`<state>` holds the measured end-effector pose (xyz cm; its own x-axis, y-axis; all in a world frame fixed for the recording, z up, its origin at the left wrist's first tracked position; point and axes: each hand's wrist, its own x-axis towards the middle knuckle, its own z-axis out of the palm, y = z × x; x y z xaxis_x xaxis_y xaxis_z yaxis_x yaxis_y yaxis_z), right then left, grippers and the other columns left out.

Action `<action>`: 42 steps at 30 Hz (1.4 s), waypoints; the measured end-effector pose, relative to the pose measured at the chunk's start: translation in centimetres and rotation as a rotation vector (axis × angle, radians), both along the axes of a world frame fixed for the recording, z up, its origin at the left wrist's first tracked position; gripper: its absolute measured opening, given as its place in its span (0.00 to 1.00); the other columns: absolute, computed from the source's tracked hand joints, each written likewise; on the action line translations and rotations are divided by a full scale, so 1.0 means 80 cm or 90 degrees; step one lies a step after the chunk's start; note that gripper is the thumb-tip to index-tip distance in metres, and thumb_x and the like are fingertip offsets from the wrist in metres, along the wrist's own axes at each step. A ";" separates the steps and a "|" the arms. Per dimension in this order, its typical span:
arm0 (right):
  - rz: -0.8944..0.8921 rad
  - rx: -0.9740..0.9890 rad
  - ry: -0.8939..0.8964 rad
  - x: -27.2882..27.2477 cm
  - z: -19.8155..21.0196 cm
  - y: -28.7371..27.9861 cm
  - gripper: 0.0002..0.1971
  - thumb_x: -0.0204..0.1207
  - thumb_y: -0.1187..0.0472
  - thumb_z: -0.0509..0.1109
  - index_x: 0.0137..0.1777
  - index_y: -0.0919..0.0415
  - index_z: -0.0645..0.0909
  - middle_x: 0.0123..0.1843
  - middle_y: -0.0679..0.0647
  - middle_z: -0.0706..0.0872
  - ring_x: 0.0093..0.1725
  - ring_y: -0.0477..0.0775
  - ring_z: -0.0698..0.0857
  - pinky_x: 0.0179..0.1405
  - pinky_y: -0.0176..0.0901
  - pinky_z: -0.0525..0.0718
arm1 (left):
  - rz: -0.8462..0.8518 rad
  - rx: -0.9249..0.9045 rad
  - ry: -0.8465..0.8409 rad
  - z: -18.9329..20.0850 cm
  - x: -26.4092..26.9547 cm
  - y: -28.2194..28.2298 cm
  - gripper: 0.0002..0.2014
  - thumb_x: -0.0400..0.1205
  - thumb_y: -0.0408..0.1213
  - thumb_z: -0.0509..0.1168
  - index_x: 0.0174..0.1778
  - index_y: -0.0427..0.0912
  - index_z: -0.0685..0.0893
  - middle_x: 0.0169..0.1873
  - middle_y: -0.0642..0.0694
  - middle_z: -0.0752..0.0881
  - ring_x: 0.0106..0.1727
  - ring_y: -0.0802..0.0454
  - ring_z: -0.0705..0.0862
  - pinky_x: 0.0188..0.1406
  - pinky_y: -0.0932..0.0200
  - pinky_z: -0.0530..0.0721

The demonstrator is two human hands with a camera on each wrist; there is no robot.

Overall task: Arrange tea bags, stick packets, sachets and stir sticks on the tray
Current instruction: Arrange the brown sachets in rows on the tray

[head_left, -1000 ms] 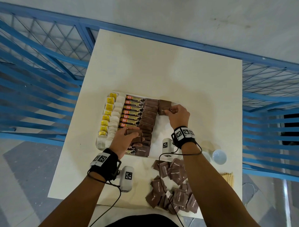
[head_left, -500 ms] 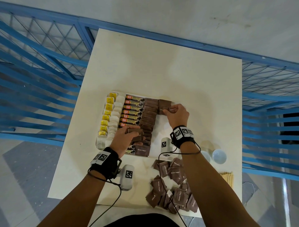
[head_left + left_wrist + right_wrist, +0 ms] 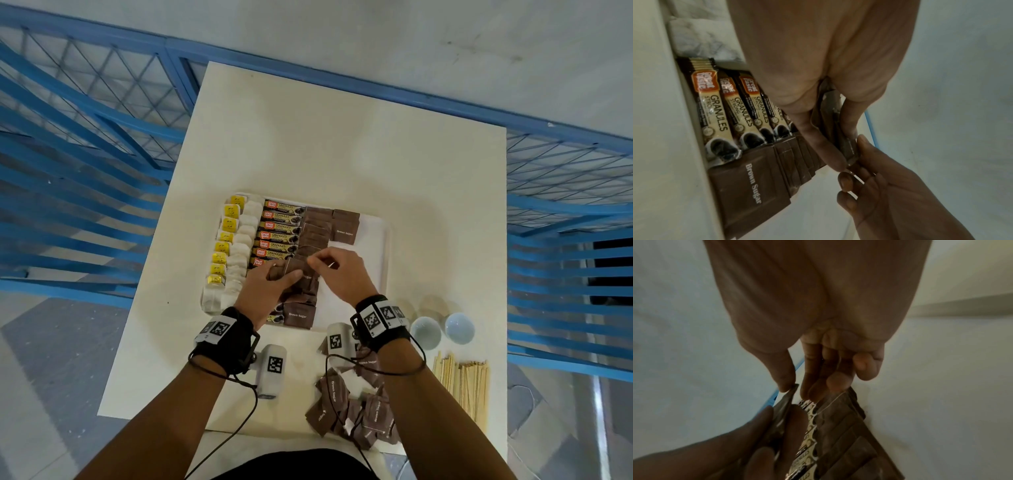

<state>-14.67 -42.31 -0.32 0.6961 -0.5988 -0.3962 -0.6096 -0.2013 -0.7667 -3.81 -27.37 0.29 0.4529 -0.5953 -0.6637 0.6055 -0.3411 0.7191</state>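
Note:
A white tray (image 3: 376, 222) holds a column of tea bags (image 3: 239, 253) with yellow tags, a column of coffee stick packets (image 3: 281, 236), a column of brown sugar sachets (image 3: 317, 229) and a second, short sachet column (image 3: 346, 228) at its far end. My left hand (image 3: 286, 274) grips a small stack of brown sachets (image 3: 838, 129) over the near part of the tray. My right hand (image 3: 318, 263) meets it from the right. Its thumb and forefinger pinch the edge of one sachet (image 3: 789, 394) of that stack.
A loose pile of brown sachets (image 3: 352, 404) lies near the table's front edge. Wooden stir sticks (image 3: 460, 380) lie at the front right, with two small pale bowls (image 3: 425, 332) behind them. Blue railings flank the table on both sides.
My right hand has come back from the second sachet column at the tray's far end to the stack in my left hand. The left hand has stayed put.

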 end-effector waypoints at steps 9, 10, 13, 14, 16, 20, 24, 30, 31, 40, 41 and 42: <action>-0.047 0.041 -0.024 -0.007 0.006 0.011 0.08 0.82 0.54 0.74 0.48 0.58 0.91 0.30 0.40 0.85 0.27 0.36 0.81 0.32 0.26 0.76 | 0.062 0.022 -0.009 0.004 -0.005 0.001 0.05 0.87 0.32 0.67 0.52 0.35 0.87 0.43 0.41 0.93 0.48 0.40 0.94 0.41 0.43 0.94; -0.053 0.049 -0.030 -0.007 0.006 0.012 0.08 0.82 0.55 0.73 0.48 0.59 0.91 0.29 0.41 0.84 0.26 0.36 0.81 0.31 0.25 0.76 | 0.064 0.024 -0.007 0.004 -0.005 0.001 0.04 0.87 0.32 0.67 0.51 0.36 0.87 0.43 0.41 0.93 0.47 0.40 0.94 0.40 0.42 0.94; -0.075 0.082 -0.053 -0.010 0.007 0.011 0.08 0.82 0.58 0.73 0.48 0.59 0.92 0.27 0.46 0.85 0.24 0.40 0.79 0.32 0.29 0.77 | 0.063 0.033 -0.013 0.001 -0.006 0.002 0.04 0.87 0.33 0.68 0.50 0.36 0.87 0.45 0.38 0.92 0.49 0.37 0.93 0.42 0.38 0.94; -0.085 0.094 -0.062 -0.010 0.007 0.011 0.07 0.82 0.58 0.73 0.47 0.58 0.92 0.27 0.46 0.85 0.25 0.42 0.80 0.32 0.31 0.78 | 0.061 0.035 -0.018 0.000 -0.006 0.002 0.05 0.86 0.33 0.69 0.51 0.35 0.87 0.47 0.37 0.92 0.50 0.36 0.93 0.44 0.36 0.93; -0.105 0.116 -0.078 -0.011 0.007 0.011 0.06 0.82 0.60 0.73 0.48 0.57 0.92 0.28 0.46 0.86 0.26 0.45 0.80 0.32 0.34 0.79 | 0.049 0.041 -0.045 -0.004 -0.007 0.004 0.08 0.86 0.36 0.71 0.54 0.35 0.88 0.50 0.35 0.92 0.53 0.34 0.92 0.51 0.34 0.92; -0.136 0.114 -0.085 -0.010 0.009 0.013 0.10 0.86 0.58 0.67 0.54 0.59 0.90 0.34 0.49 0.88 0.29 0.47 0.84 0.32 0.36 0.81 | 0.037 0.054 -0.095 -0.005 -0.010 0.004 0.11 0.84 0.38 0.73 0.57 0.34 0.88 0.49 0.37 0.93 0.52 0.37 0.93 0.51 0.41 0.93; -0.121 0.183 -0.058 -0.016 0.010 0.019 0.13 0.77 0.50 0.78 0.54 0.59 0.88 0.40 0.55 0.92 0.32 0.49 0.87 0.31 0.41 0.84 | 0.065 0.038 -0.078 0.001 -0.010 0.002 0.11 0.85 0.34 0.72 0.57 0.29 0.86 0.47 0.34 0.93 0.44 0.38 0.94 0.35 0.46 0.94; -0.124 0.276 -0.120 -0.023 0.012 0.021 0.14 0.75 0.70 0.79 0.59 0.68 0.85 0.44 0.66 0.92 0.34 0.53 0.88 0.37 0.42 0.88 | 0.067 0.053 -0.104 -0.001 -0.010 0.000 0.11 0.85 0.35 0.71 0.56 0.29 0.85 0.48 0.33 0.92 0.41 0.45 0.94 0.33 0.50 0.93; -0.127 0.285 -0.128 -0.024 0.012 0.021 0.14 0.75 0.72 0.78 0.61 0.69 0.84 0.46 0.67 0.91 0.35 0.53 0.88 0.39 0.43 0.88 | 0.068 0.061 -0.113 -0.004 -0.009 0.000 0.11 0.85 0.36 0.71 0.56 0.30 0.85 0.49 0.34 0.92 0.42 0.44 0.94 0.35 0.47 0.94; -0.111 0.300 -0.126 -0.023 0.011 0.016 0.13 0.78 0.75 0.73 0.62 0.71 0.83 0.44 0.66 0.91 0.36 0.52 0.91 0.38 0.42 0.89 | 0.053 0.083 -0.153 -0.008 -0.007 -0.005 0.10 0.84 0.41 0.73 0.51 0.37 0.86 0.46 0.39 0.92 0.51 0.35 0.92 0.52 0.38 0.92; -0.122 0.301 -0.125 -0.022 0.011 0.015 0.12 0.79 0.72 0.74 0.62 0.71 0.84 0.44 0.66 0.91 0.36 0.53 0.91 0.39 0.43 0.89 | 0.057 0.080 -0.140 -0.008 -0.007 -0.005 0.10 0.84 0.40 0.73 0.52 0.36 0.86 0.47 0.38 0.92 0.51 0.35 0.92 0.52 0.36 0.92; -0.133 0.294 -0.119 -0.021 0.011 0.015 0.12 0.79 0.68 0.75 0.60 0.69 0.85 0.45 0.65 0.92 0.37 0.54 0.91 0.39 0.45 0.89 | 0.055 0.073 -0.128 -0.008 -0.006 -0.005 0.10 0.84 0.40 0.74 0.52 0.37 0.87 0.47 0.37 0.93 0.51 0.34 0.92 0.53 0.33 0.91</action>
